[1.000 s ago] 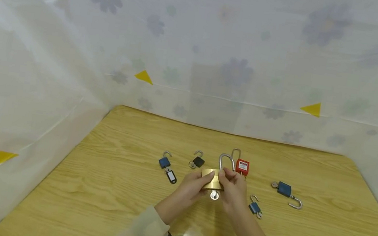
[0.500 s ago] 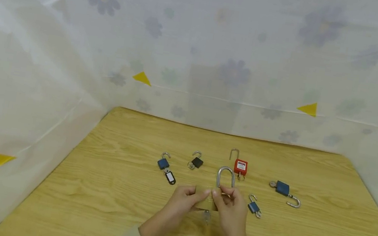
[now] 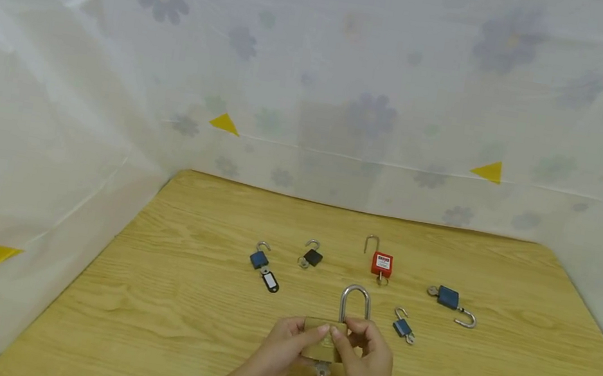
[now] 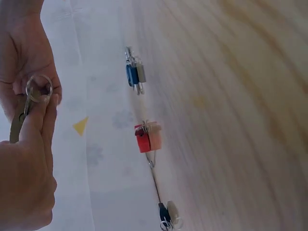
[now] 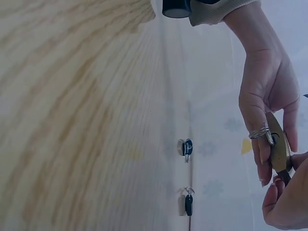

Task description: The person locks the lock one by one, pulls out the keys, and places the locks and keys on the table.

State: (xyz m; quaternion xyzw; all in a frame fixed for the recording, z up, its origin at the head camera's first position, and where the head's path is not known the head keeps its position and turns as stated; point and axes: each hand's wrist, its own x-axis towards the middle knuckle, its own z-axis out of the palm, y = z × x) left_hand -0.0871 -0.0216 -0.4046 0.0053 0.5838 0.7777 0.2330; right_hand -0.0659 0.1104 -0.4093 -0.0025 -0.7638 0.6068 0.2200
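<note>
A large brass padlock (image 3: 321, 349) is held up between both hands, above the table. Its steel shackle (image 3: 357, 292) stands raised and offset to the right of the body. Keys (image 3: 322, 370) on a ring (image 4: 40, 88) hang from its underside. My left hand (image 3: 278, 357) grips the left side of the body, thumb on the front face. On the right side, my right hand (image 3: 370, 366) pinches the body with its thumb on the front and fingers near the shackle's right leg. The fingers hide part of the body and that leg's end.
On the wooden table (image 3: 174, 299) lie smaller padlocks with raised shackles and keys: a blue one with a black tag (image 3: 259, 260), a black one (image 3: 313, 257), a red one (image 3: 382, 264), a small blue one (image 3: 402, 328) and a larger blue one (image 3: 447, 297). Patterned sheeting (image 3: 273, 67) encloses the table.
Both hands have drawn the brass padlock down and towards the person, away from the red padlock. The grip stays on both sides; the other padlocks have not moved.
</note>
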